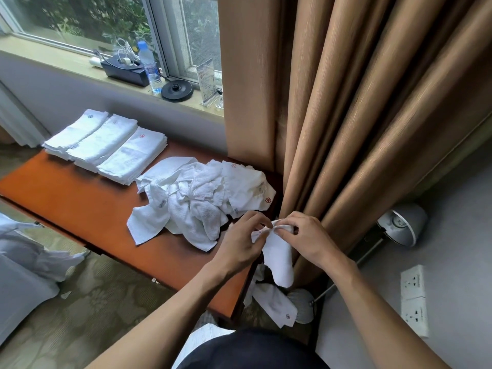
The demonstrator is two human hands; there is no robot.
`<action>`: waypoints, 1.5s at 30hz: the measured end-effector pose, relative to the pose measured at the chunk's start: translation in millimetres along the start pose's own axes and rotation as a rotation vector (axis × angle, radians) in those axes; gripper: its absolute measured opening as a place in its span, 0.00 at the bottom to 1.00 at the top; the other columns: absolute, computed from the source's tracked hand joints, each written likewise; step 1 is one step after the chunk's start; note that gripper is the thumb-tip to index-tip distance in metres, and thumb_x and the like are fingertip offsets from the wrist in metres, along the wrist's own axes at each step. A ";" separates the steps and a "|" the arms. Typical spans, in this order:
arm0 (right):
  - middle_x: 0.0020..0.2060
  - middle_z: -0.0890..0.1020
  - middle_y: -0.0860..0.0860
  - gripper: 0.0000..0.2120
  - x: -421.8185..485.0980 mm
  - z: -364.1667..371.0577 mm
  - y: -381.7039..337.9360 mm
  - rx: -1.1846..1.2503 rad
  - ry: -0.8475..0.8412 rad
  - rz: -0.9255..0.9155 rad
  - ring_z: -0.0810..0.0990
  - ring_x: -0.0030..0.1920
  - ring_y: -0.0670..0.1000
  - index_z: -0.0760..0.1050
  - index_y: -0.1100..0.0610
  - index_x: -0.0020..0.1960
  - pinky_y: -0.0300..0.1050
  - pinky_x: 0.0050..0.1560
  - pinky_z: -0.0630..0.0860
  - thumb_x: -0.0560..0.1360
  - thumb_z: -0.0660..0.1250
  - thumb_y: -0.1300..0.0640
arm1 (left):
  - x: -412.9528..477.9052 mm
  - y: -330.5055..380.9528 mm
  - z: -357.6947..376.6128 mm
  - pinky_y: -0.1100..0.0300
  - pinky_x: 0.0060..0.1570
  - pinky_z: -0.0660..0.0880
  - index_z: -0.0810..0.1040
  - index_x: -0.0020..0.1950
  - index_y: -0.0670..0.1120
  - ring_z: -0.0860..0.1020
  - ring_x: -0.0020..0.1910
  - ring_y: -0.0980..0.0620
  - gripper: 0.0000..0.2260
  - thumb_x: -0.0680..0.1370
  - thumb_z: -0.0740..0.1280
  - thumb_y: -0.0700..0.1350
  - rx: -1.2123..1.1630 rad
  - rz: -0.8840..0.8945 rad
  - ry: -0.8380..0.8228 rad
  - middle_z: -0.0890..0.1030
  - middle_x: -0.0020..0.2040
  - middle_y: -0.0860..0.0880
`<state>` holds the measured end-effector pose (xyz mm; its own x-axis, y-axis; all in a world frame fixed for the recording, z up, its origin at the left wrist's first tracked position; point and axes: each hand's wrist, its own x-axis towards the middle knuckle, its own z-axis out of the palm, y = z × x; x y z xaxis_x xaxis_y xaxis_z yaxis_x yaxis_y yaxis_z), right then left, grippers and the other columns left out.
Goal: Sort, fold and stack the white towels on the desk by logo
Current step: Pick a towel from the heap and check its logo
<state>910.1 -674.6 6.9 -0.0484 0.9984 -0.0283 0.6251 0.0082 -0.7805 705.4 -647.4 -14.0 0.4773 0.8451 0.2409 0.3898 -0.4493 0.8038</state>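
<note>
We pinch the top edge of the small white terry towel [279, 259] in our left hand [239, 243] and right hand [306, 235], each grip closed on cloth, just off the right end of the glossy orange wooden table [80, 203]. It looks light and limp, so we judge its corners the best hold. A crumpled heap of white towels [197, 203] and three folded stacks [106, 145] share the table beside tan curtains [346, 102].

Bare left hand [239, 243] and right hand [306, 241] on bare forearms [165, 310]; dark navy fabric garment [253, 350] covering the body below.
</note>
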 end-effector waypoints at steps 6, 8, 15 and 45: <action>0.46 0.81 0.43 0.09 -2.5 -3.5 -3.5 -0.037 0.009 0.002 0.80 0.50 0.41 0.86 0.50 0.58 0.33 0.47 0.74 0.79 0.73 0.53 | 0.7 -8.6 -2.0 0.51 0.50 0.76 0.83 0.55 0.48 0.79 0.51 0.53 0.08 0.82 0.66 0.49 0.212 -0.100 -0.059 0.80 0.51 0.54; 0.48 0.81 0.43 0.10 -3.8 -6.1 -3.3 -0.049 0.017 0.008 0.80 0.51 0.41 0.86 0.52 0.58 0.33 0.49 0.74 0.79 0.73 0.53 | -1.4 -13.9 -3.0 0.52 0.48 0.75 0.83 0.55 0.48 0.79 0.50 0.52 0.08 0.83 0.66 0.50 0.222 -0.160 -0.051 0.81 0.49 0.54; 0.49 0.81 0.45 0.11 -4.2 -9.5 -4.2 -0.136 0.025 -0.024 0.80 0.52 0.43 0.85 0.57 0.60 0.37 0.53 0.75 0.80 0.71 0.55 | 0.2 -27.5 -7.8 0.66 0.45 0.72 0.86 0.51 0.49 0.80 0.48 0.59 0.08 0.78 0.68 0.41 -0.021 -0.397 0.048 0.83 0.46 0.59; 0.44 0.80 0.45 0.05 0.0 -13.7 -3.4 -0.097 0.035 -0.033 0.77 0.46 0.39 0.78 0.56 0.49 0.28 0.43 0.68 0.82 0.67 0.57 | -4.3 -30.7 -18.6 0.54 0.43 0.79 0.87 0.51 0.49 0.79 0.40 0.57 0.05 0.78 0.74 0.42 0.087 -0.296 0.138 0.84 0.43 0.55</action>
<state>918.7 -673.8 18.1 -0.0437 0.9989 0.0197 0.6963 0.0446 -0.7164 676.7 -631.8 -29.6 0.2248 0.9712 0.0796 0.5644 -0.1964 0.8018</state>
